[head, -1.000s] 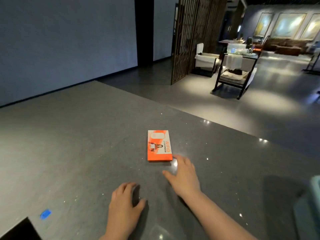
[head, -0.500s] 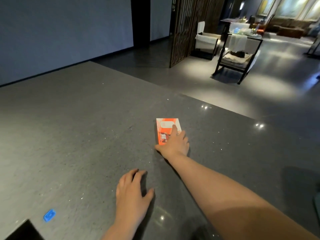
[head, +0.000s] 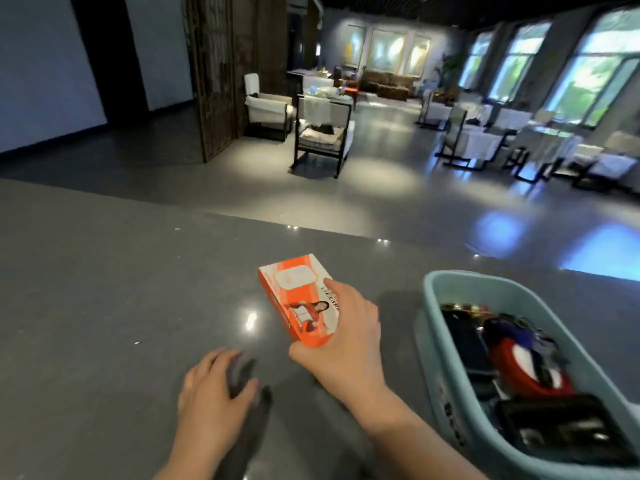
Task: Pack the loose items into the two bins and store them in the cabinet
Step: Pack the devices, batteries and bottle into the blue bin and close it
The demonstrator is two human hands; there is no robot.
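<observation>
So the orange and white box [head: 298, 299] is in my right hand [head: 349, 336], about the middle of the frame. Thumb's under the near end, the other fingers wrap over the right-hand edge, and the far end tips up off the dark grey surface [head: 104, 306]. There's a picture of a person printed on the top face plus some lettering that I can't really read, it's too blurry.

Just to the right of that hand, lower right of the frame, sits a teal bin [head: 450, 368] on the same surface. It's already got a pile of stuff in it: something red with a white patch [head: 530, 365], a couple of dark flat things, a tangle of what looks like cords. Can't tell exactly what most of it is.

My left hand [head: 211, 389] is at the bottom centre, holding nothing, palm down, fingers loosely spread on the surface or just above it, hard to say which.

Beyond the surface's far edge, the upper half of the frame is a big room with a shiny floor, chairs [head: 322, 133] and windows on the right.
</observation>
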